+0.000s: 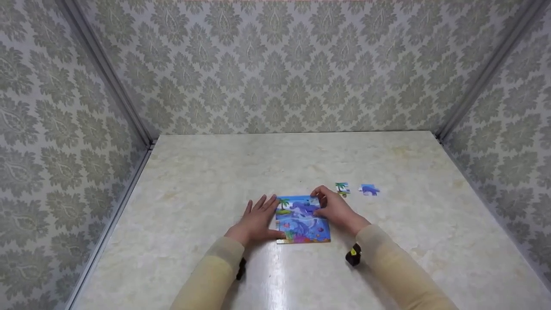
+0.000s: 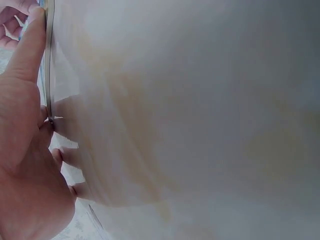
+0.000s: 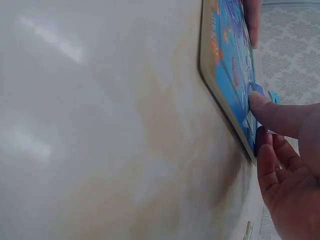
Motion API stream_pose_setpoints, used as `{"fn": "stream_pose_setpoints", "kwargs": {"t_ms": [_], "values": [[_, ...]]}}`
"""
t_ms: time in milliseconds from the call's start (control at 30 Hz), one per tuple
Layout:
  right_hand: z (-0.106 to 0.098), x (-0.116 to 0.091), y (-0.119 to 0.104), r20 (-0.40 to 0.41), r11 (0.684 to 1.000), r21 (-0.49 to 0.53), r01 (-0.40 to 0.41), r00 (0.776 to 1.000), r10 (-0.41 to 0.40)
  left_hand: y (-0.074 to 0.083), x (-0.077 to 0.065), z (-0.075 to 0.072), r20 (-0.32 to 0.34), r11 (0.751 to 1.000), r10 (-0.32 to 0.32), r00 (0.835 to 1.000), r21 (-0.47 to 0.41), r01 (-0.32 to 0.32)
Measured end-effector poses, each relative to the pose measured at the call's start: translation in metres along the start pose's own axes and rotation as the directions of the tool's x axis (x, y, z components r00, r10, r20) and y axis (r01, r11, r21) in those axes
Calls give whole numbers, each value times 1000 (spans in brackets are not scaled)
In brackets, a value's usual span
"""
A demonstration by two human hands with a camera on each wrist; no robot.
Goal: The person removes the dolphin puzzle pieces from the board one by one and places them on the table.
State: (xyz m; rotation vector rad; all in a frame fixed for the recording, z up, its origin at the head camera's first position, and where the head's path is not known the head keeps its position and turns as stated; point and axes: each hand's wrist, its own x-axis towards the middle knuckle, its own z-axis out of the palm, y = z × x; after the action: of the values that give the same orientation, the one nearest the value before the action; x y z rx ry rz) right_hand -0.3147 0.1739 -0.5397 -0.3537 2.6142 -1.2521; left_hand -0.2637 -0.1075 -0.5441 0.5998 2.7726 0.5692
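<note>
A jigsaw puzzle (image 1: 301, 228) with a dolphin and sea picture lies flat on the table, between the two hands. Along its left side rests my left hand (image 1: 256, 224), fingers spread and fairly straight, the thumb (image 2: 31, 45) lying over the near left corner. My right hand (image 1: 339, 212) is at the far right corner of the puzzle. In the right wrist view its thumb and fingers pinch a small blue puzzle piece (image 3: 257, 89) close over the picture, partly hidden by the thumb. The fingertips of this hand sit right at the puzzle's edge.
Two loose puzzle pieces lie beyond the right hand: one with a palm tree (image 1: 342, 187), one with a blue dolphin (image 1: 369, 190). The pale marbled table (image 1: 193, 172) meets patterned walls (image 1: 275, 64) at the back and sides. Light reflects off its near part.
</note>
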Motion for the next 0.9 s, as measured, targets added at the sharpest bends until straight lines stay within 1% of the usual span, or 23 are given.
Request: {"fn": "stream_pose_setpoints", "kwargs": {"t_ms": [100,167,267,333,400,500,633,800,900], "values": [[-3,-2,2,-22,996,82,-19,1000,21,1,-1,-1,3,1000,2,1000,-3,-2],[-7,-4,4,-33,989,145,-39,998,45,2,-1,-1,4,1000,2,1000,-1,-2],[-19,-7,8,-39,976,216,-4,999,13,1,-2,0,0,1000,7,1000,-8,-7],[-28,-9,12,-47,973,229,31,999,-21,0,-2,1,-4,1000,12,1000,-15,-12],[-38,-11,18,-59,972,226,70,997,-58,0,-2,1,-2,1000,12,1000,-16,-12],[-50,-13,26,-82,975,213,71,995,-54,0,-1,1,4,1000,8,1000,-11,-8],[-68,-18,36,-100,978,205,32,995,-12,0,-1,1,6,1000,5,1000,-8,-5],[-91,-24,47,-130,985,172,-4,991,26,1,-1,-1,1,1000,3,1000,-11,-3],[-105,-26,56,-145,987,153,-39,987,61,1,-2,0,3,1000,3,1000,-13,-3]]}}
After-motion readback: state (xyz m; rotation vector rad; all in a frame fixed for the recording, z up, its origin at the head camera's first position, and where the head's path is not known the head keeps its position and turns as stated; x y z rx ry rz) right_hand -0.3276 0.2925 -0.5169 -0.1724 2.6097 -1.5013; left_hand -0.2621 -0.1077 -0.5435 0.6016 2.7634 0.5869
